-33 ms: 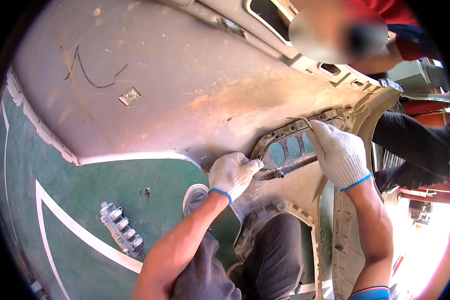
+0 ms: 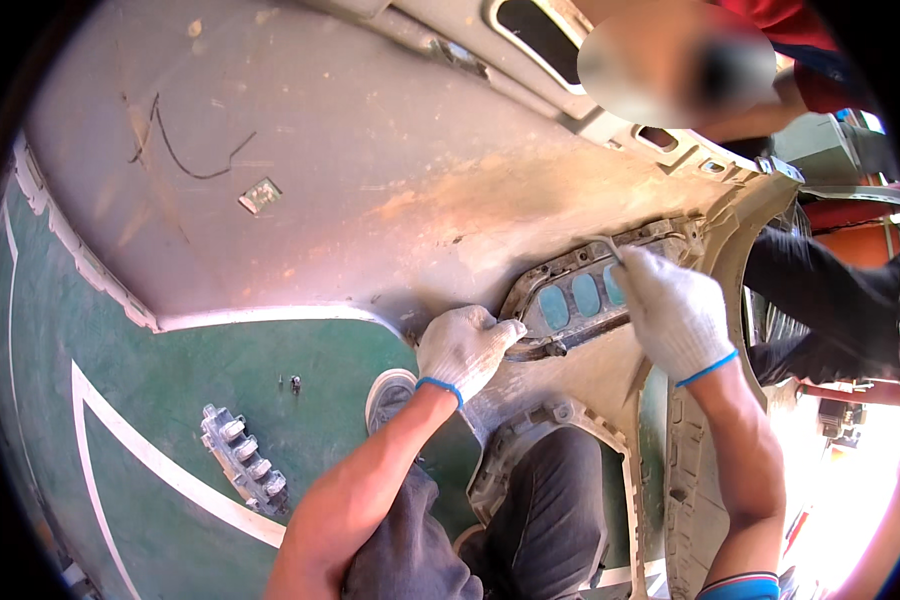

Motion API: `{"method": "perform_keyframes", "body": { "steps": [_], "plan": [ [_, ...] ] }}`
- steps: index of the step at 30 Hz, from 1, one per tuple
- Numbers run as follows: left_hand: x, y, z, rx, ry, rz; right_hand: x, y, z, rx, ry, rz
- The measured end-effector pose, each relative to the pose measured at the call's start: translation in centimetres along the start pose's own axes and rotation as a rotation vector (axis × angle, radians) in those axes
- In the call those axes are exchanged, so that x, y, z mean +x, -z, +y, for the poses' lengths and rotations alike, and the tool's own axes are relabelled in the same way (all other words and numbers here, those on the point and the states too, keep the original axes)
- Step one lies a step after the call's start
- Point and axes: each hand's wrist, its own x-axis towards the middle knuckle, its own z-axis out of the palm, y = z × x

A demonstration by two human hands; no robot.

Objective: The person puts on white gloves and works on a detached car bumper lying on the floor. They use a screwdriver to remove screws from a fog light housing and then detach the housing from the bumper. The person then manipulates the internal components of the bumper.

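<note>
Head camera: two hands in white knitted gloves work at a dark slotted frame (image 2: 600,328) set against a grey moulded body panel (image 2: 300,220), right of centre and between the hands. The left hand (image 2: 468,348) is bent, its thumb on the frame's near left end; whether the fingers pinch the edge beneath cannot be told. The right hand (image 2: 678,312) is narrowed around a thin bent tool (image 2: 615,252), whose tip lies at the frame's upper rim. Good practice here, by judgement, is to brace the frame firmly, seat the tip squarely and apply short, even pressure, sparing the rim and keeping the left thumb off the tool's path. No container can be made out with certainty; the frame's oval openings show blue-green. A ribbed metallic part (image 2: 245,460) lies on the green floor (image 2: 190,375).
</note>
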Motion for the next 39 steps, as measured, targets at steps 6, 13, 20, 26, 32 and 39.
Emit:
{"method": "perform_keyframes", "body": {
  "steps": [6, 13, 20, 26, 32, 39],
  "plan": [
    [0.0, -0.2, 0.1, 0.077, -0.049, 0.011, -2.8, -4.7, -0.4, -0.038, -0.075, -0.110],
    [-0.2, -0.1, 0.4, 0.081, -0.069, 0.042, -3.2, -6.3, -0.8, -0.031, -0.089, -0.108],
    [-0.1, -0.5, 0.0, 0.069, -0.074, 0.055, -2.8, -6.2, -1.6, -0.101, -0.115, -0.172],
    [-0.1, -1.0, -0.1, -0.045, -0.068, 0.044, -2.2, -5.5, -2.1, -0.090, -0.154, -0.247],
    [0.0, -1.5, -0.3, -0.076, -0.080, 0.073, -2.4, -6.2, -2.0, -0.067, -0.180, -0.241],
    [0.5, -1.3, -1.3, -0.084, -0.109, 0.067, -1.7, -5.8, -0.9, -0.043, -0.163, -0.291]
  ]
}}
